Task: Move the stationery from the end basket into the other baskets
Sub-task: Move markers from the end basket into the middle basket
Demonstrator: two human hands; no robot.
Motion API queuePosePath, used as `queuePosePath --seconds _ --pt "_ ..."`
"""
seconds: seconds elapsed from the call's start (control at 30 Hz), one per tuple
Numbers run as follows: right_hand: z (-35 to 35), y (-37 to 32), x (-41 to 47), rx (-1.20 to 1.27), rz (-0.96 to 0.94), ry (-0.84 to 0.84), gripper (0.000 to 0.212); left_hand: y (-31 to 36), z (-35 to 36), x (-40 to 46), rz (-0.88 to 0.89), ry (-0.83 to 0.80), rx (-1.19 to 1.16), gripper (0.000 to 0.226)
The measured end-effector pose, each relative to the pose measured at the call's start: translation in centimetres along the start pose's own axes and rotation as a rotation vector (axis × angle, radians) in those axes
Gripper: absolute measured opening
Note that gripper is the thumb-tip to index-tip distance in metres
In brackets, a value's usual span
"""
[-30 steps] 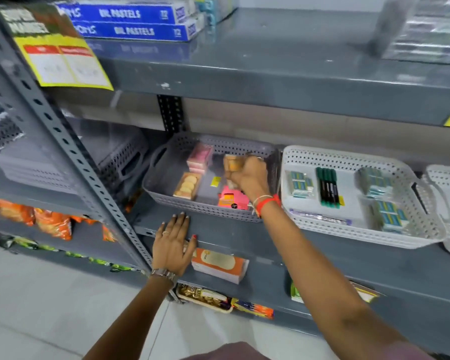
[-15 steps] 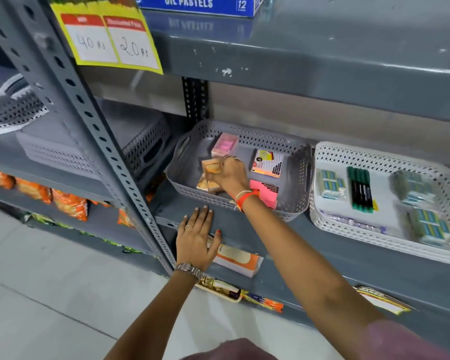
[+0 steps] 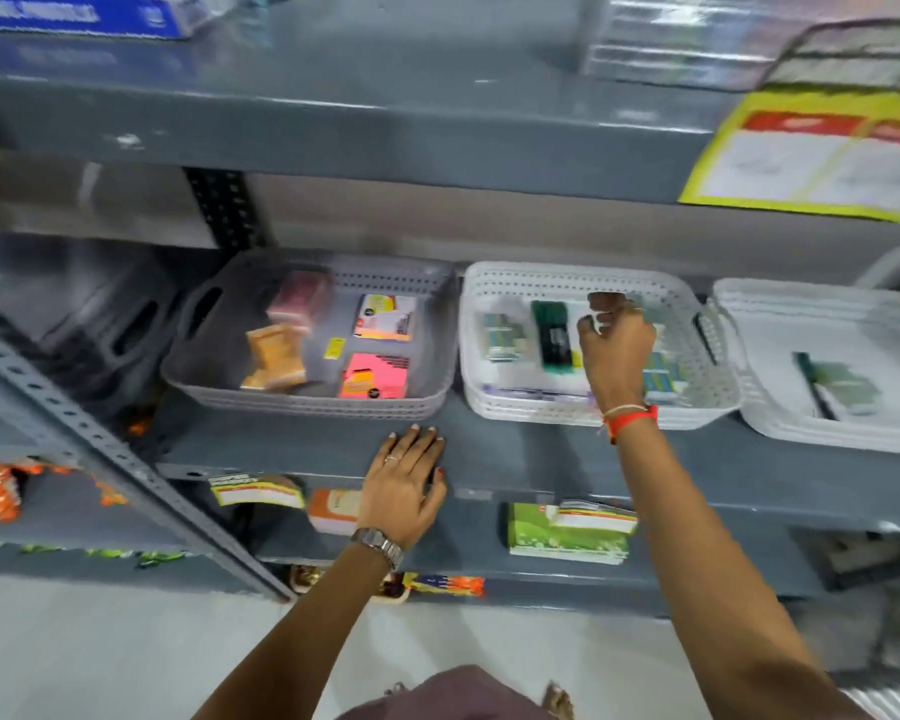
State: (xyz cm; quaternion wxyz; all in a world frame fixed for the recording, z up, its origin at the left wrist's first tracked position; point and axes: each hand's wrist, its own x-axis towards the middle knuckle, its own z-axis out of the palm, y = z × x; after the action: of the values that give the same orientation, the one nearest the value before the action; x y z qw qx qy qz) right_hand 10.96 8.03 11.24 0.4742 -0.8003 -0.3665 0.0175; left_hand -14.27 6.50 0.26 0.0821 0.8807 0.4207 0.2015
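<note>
Three baskets stand in a row on the grey shelf. The grey basket (image 3: 302, 405) on the left holds an orange pack (image 3: 274, 356), a pink pack (image 3: 302, 298) and two sticky-note packs (image 3: 375, 376). The middle white basket (image 3: 531, 413) holds green markers (image 3: 554, 337) and small green-blue packs (image 3: 500, 337). My right hand (image 3: 617, 345) hovers over this basket, fingers spread, nothing visible in it. My left hand (image 3: 404, 485) lies flat on the shelf's front edge, below the grey basket. A second white basket (image 3: 780, 428) on the right holds a few items.
A slanted perforated shelf post (image 3: 100, 449) runs across the lower left. The upper shelf (image 3: 385, 127) overhangs the baskets, with a yellow price tag (image 3: 811, 158) on its right. Notebooks and packets lie on the lower shelf (image 3: 567, 532). The frame is motion-blurred.
My right hand let go of the orange pack in the grey basket and moved right over the middle white basket. The camera swung right. My left hand stayed on the shelf edge.
</note>
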Motion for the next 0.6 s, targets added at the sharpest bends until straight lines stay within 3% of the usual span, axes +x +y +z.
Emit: queuePosePath --seconds 0.23,0.43,0.6 --pt "-10.5 11.0 6.3 -0.186 0.158 0.112 0.032 7.3 3.4 1.2 0.000 -0.104 0.060 0.053" --pt "-16.4 19.0 11.1 -0.438 0.314 0.014 0.031 9.0 4.9 1.2 -0.086 -0.122 0.136 0.055" --pt "-17.8 22.2 12.8 -0.552 0.479 -0.140 0.043 8.9 5.3 1.2 -0.105 -0.094 0.134 0.055"
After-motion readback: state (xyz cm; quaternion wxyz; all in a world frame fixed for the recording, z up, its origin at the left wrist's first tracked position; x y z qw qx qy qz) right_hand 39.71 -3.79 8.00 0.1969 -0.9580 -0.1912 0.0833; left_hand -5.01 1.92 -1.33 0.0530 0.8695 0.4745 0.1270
